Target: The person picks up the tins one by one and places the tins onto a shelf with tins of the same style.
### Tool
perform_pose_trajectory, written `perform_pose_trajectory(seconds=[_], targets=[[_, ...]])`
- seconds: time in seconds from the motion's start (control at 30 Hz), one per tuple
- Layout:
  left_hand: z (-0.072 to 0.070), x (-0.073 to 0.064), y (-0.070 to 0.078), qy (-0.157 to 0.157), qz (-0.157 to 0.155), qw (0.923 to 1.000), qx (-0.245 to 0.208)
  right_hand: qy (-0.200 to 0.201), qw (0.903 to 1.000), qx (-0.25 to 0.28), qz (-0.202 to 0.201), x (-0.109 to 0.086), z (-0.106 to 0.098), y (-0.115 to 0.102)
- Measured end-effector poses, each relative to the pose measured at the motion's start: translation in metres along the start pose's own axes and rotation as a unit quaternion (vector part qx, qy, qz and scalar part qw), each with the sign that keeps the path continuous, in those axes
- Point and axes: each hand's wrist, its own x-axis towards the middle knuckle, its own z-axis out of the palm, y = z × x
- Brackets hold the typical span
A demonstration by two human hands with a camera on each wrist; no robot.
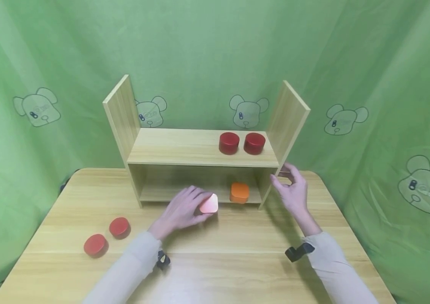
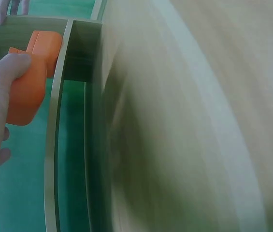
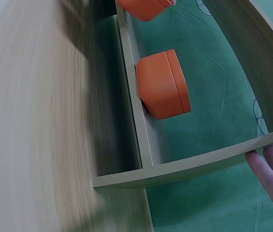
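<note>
My left hand (image 1: 188,209) grips a small rounded-square box (image 1: 209,204) by its sides, just in front of the lower shelf board. Its top looks pale pink under glare in the head view, while the left wrist view shows the held box (image 2: 27,94) as orange. A second orange box (image 1: 239,192) stands on the lower board to its right, a lid seam visible in the right wrist view. At the wooden shelf's right side panel (image 3: 189,165), my right hand (image 1: 292,192) pinches the edge, thumb on the inner face and fingers (image 3: 264,176) on the outer.
Two dark red round tins (image 1: 229,143) stand on the upper board (image 1: 177,145), toward its right end. Two more red round tins (image 1: 96,245) lie on the wooden table (image 1: 234,270) at the left. A green curtain (image 1: 200,55) hangs behind the shelf.
</note>
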Motion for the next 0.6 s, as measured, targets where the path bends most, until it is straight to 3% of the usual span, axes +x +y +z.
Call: perform_pose_trajectory(seconds=[0.6], targets=[[0.012,0.028,-0.001,-0.014,-0.018,0.9997,-0.001,-0.002,1.0,0.001,-0.002,-0.001,0.0,-0.001]])
